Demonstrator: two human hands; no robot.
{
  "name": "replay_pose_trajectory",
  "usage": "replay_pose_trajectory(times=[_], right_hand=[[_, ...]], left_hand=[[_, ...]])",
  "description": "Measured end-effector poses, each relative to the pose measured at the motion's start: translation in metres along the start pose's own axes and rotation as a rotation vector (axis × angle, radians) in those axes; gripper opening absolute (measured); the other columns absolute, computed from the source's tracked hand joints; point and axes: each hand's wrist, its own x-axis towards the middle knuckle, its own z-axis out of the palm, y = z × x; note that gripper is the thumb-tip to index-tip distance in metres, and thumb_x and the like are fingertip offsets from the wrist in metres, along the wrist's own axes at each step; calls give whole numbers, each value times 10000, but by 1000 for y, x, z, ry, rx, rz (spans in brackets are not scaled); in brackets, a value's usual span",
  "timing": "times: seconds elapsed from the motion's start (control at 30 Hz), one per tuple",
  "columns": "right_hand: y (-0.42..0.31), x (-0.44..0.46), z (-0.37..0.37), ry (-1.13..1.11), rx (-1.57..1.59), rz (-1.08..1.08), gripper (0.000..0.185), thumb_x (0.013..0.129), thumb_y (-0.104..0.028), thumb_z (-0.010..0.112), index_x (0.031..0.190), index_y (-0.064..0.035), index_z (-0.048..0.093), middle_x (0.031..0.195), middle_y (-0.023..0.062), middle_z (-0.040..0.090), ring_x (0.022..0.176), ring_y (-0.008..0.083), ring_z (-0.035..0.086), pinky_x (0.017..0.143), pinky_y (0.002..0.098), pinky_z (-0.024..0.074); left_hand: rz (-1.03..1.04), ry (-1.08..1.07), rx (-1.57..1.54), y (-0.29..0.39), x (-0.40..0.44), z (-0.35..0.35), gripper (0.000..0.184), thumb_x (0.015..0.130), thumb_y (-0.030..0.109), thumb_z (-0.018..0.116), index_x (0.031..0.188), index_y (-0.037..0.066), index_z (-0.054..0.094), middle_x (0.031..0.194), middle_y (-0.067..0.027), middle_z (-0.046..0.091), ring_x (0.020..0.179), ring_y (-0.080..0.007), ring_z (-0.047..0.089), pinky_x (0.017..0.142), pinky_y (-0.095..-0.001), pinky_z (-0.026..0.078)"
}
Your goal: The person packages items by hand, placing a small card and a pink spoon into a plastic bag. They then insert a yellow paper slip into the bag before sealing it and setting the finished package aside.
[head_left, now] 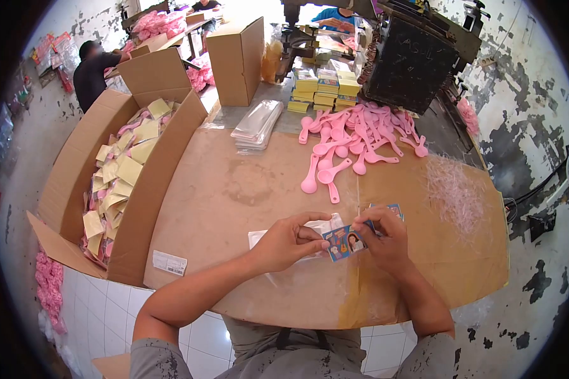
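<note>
The left hand (294, 240) and the right hand (384, 235) pinch a blue printed card (346, 243) between them over the cardboard-covered table (234, 196). Clear plastic lies under the left hand, probably a bag, though its edges are hard to make out. Beyond the hands, pink spoons (360, 129) sit in a loose heap, with stacks of yellow-edged cards (325, 85) behind them. A pile of clear bags (257, 126) lies left of the spoons, and clear plastic strips (455, 192) lie to the right. Beside the table's left edge, an open carton (129, 246) holds cards and pink pieces.
</note>
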Motion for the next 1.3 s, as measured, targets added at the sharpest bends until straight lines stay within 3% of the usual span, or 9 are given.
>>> replay_pose_trajectory(times=[0.1,0.2,0.3,0.4,0.5,0.6,0.8,1.1,1.3], right_hand=[[-14,4,1,-69,-41,-79,222,950,-8,751,1143,-3,641,955,40,683,867,105,654,744,264,540],[-16,-8,23,-139,342,201,187,955,-96,770,1100,-11,689,960,64,706,870,106,660,741,267,531],[-23,-1,26,131,568,387,178,981,-100,734,1124,-5,689,993,72,707,897,118,670,797,271,534],[-15,0,9,-26,431,357,179,1013,-139,682,1123,2,688,1030,73,704,952,162,674,855,303,533],[-26,12,6,-318,127,-92,217,1031,-169,641,1151,4,692,1069,87,693,1011,210,667,892,339,526],[-11,31,-2,-335,214,71,240,1025,-157,613,1190,-6,698,1148,130,683,1082,271,659,931,379,520],[64,102,16,-90,-583,-340,274,937,-51,628,1197,-19,706,1182,190,660,1123,365,615,978,441,489],[-4,88,-20,-421,-154,47,176,926,-7,677,1084,-35,748,990,97,640,926,239,622,805,368,509],[-36,69,-36,-312,-74,26,159,971,21,637,1073,-21,751,946,70,615,864,188,603,764,315,486]], left_hand=[[29,-19,91,1,-3,2,545,1008,39,692,1502,7,464,1052,-125,784,1006,-113,721,879,-260,573],[77,-41,158,-1,-5,7,540,1010,36,688,1501,6,464,1077,-136,778,996,-116,722,863,-261,580],[92,3,125,-4,-3,5,535,1013,39,684,1501,11,465,1092,-137,769,984,-112,720,842,-260,583],[121,82,-5,-2,-1,0,519,1019,39,674,1497,16,474,1092,-127,762,974,-106,715,813,-261,583],[106,94,51,4,-5,-2,482,1025,42,666,1476,10,501,1081,-109,759,952,-96,707,775,-259,579],[128,98,117,1,-4,-7,440,1032,56,661,1449,2,532,1076,-100,758,921,-84,700,748,-249,572],[32,123,-81,1,2,-16,382,1039,88,661,1397,-18,578,1062,-84,764,911,-79,701,750,-241,571],[154,220,-101,-1,4,-23,369,1019,71,688,1364,-14,585,1041,-76,753,915,-73,695,756,-227,574],[177,205,-45,-6,5,-23,370,1011,34,685,1364,-15,583,1066,-88,753,955,-82,698,804,-236,580]])
